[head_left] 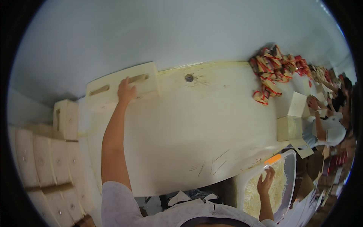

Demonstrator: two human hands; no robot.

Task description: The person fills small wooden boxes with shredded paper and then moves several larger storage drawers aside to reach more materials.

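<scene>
My left hand (126,92) reaches across the white table (181,127) to cream cardboard boxes (147,85) against the wall. It lies over the near one beside a long handle slot, thumb and fingers apart; the fingertips are blurred. A similar slot (99,90) shows further left. On the other side, my right hand (265,181) is held over a clear plastic bin (293,161) with an orange handle (272,159). Its fingers are spread, and no object shows in them. Pale shredded filler (252,195) lies in the bin; whether the hand touches it I cannot tell.
Another cream box (66,119) stands at the left, above rows of similar boxes (42,159). Red-trimmed packets (269,66) are heaped at the back right. An open box (292,124) stands near a co-worker (331,127). The tabletop has a round hole (189,78).
</scene>
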